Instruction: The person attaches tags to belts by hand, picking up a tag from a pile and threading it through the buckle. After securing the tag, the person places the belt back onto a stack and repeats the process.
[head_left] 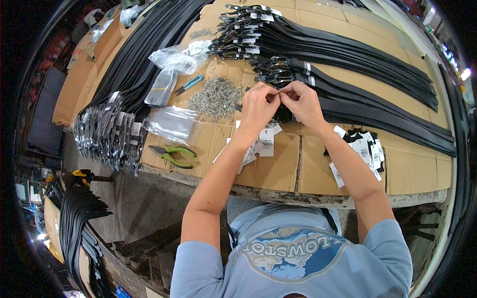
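My left hand (258,108) and my right hand (304,105) meet fingertip to fingertip above the table. Both are pinched closed around something small and dark that I cannot make out. Just behind them lie the buckle ends of a stack of black belts (367,99), partly covered by my hands. To the left of my left hand spreads a pile of small silver metal pieces (214,99). White hang tags (266,141) lie below my wrists. More white tags with black cords (365,151) sit beside my right forearm.
Farther back is another belt stack (338,47). Blue thread snips (190,84), green-handled pliers (175,156) and clear plastic bags (171,123) lie to the left. Past them, many belts (134,64) hang their wrapped buckles (109,134) over the table edge. Cardboard (323,171) covers the table.
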Motion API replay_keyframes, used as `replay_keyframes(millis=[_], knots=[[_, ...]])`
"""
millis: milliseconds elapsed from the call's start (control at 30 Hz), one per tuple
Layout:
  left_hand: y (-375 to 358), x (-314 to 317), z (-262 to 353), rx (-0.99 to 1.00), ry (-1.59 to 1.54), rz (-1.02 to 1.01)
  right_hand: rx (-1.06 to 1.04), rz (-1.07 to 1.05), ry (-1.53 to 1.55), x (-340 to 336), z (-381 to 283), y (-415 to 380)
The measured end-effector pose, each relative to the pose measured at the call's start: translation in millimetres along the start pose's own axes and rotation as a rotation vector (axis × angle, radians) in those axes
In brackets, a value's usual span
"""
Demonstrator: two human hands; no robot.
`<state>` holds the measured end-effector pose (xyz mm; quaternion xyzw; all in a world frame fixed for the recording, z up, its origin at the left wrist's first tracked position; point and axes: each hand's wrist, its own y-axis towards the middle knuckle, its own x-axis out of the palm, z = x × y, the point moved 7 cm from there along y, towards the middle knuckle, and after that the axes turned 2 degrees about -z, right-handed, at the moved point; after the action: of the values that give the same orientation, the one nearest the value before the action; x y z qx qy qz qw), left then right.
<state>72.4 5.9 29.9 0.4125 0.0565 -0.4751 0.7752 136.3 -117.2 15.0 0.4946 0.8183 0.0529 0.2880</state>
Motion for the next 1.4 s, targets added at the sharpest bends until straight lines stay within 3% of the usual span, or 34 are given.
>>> replay_keyframes(millis=[267, 600, 667, 733, 967, 1133, 1400], knots=[[4, 1, -8, -0.097, -0.022, -0.066, -0.046, -0.002, -0.009, 3, -1, -2], [-2, 4, -12, -0.241, -0.098, -0.009, -0.095, 0.014, -0.021, 0, -1, -5], [-1, 3, -12, -0.231, -0.107, -0.004, -0.088, -0.001, -0.022, -1, 0, -1], [0, 2, -5, -0.088, -0.036, -0.029, -0.107, -0.065, -0.009, 0, -1, 0], [1, 1, -6, -0.116, -0.092, -0.084, -0.04, -0.073, -0.074, -3, -3, 4], [-1, 5, -1, -0.029, 0.049, -0.077, -0.206, -0.118, -0.101, 3, -5, 4], [13, 14, -6, 0.074, 0.225, -0.208, -0.205, -0.122, -0.131, 2, -1, 3]])
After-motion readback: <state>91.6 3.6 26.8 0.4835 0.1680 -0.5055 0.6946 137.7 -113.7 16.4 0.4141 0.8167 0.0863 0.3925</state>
